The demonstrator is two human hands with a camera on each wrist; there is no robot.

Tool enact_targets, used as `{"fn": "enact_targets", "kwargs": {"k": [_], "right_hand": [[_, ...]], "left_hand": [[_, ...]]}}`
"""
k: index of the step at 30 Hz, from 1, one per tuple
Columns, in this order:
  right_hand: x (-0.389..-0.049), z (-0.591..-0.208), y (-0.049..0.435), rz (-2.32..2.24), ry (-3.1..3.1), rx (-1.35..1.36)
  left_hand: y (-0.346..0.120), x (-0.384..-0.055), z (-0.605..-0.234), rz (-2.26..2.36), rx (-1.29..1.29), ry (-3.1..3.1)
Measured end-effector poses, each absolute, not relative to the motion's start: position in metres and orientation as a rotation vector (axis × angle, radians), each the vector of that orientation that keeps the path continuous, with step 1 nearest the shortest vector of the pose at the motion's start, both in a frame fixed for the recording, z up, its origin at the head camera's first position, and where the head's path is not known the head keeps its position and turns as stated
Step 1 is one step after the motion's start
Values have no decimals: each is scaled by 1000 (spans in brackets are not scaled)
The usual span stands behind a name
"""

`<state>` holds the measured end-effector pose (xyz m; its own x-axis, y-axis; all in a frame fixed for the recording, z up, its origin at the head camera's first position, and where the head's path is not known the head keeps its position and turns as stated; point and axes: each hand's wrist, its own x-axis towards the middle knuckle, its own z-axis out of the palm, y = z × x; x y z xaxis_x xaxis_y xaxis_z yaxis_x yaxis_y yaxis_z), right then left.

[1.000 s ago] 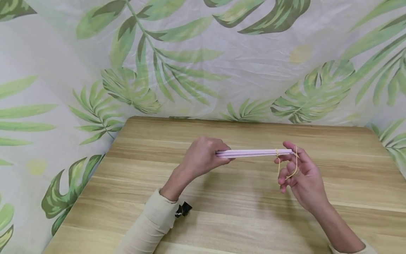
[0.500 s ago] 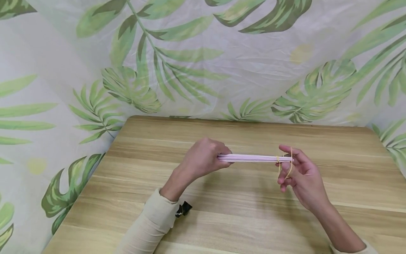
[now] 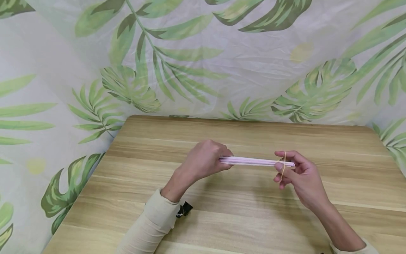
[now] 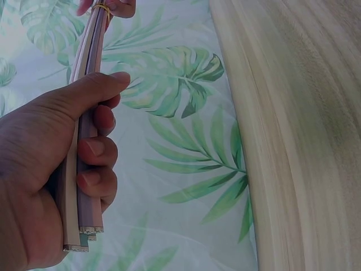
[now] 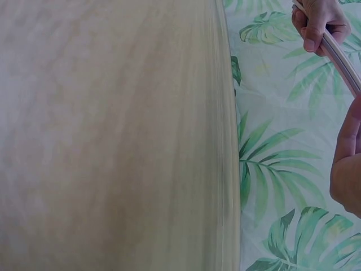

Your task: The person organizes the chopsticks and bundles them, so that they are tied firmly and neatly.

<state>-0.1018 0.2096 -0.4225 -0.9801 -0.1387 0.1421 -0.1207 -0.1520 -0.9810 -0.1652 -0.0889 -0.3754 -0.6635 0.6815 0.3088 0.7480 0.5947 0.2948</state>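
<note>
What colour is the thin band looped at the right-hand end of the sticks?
Yellow; the band shows best in the head view.

No lettering, label, brand name, number or sign is legible on any surface in the head, left wrist or right wrist view.

In the head view, one end of the bundle of slim, straight, pale pink sticks (image 3: 250,161) is covered by the left hand (image 3: 206,158), and their number cannot be told. Part of the thin yellow elastic band (image 3: 284,158) is hidden by the right hand (image 3: 306,178), which is cut off at the right wrist view's edge, where the light-brown wooden bench (image 5: 113,141) is blurred.
</note>
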Motion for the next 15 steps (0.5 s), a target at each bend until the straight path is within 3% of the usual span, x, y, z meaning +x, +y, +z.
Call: {"fn": "enact_targets", "kwargs": {"k": [15], "right_hand": [[-104, -423, 210, -2260, 2189, -395]], "left_hand": [[-88, -164, -377, -519, -1205, -2675]]}}
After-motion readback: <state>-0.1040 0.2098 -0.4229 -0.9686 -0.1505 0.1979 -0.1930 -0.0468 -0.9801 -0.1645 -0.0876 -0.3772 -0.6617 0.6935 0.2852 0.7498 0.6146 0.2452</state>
